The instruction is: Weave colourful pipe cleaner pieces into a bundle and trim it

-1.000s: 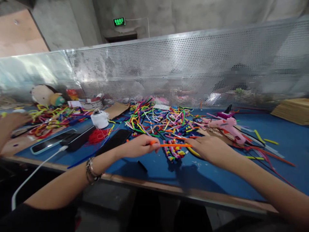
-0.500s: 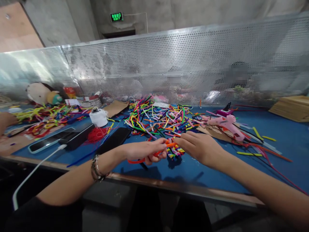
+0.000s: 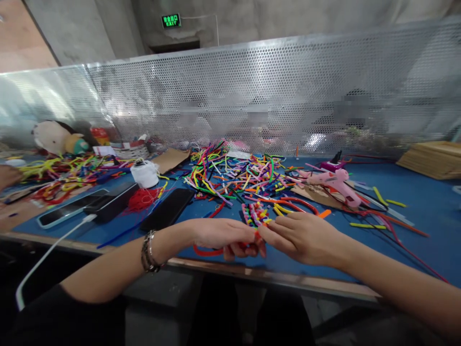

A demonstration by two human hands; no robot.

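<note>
Over the near edge of the blue table [image 3: 425,250], my left hand [image 3: 223,236] and my right hand [image 3: 300,238] meet fingertip to fingertip. Both pinch a bent orange-red pipe cleaner [image 3: 207,251], whose loop curves out below my left fingers. A short bright orange bit [image 3: 324,213] shows just behind my right hand. Right behind the hands lies a small multicoloured bundle of pipe cleaner pieces [image 3: 255,214]. A beaded bracelet sits on my left wrist.
A big heap of cut pipe cleaners [image 3: 234,175] fills the table's middle. A pink glue gun [image 3: 333,182] lies to the right, two phones [image 3: 167,209] and a white thread spool [image 3: 144,174] to the left. A perforated metal screen [image 3: 252,91] closes the back; another person's hand [image 3: 7,175] shows far left.
The pipe cleaner was straight and stretched between my hands; now it is bent into a loop. Both hands came together and moved toward the table's near edge.
</note>
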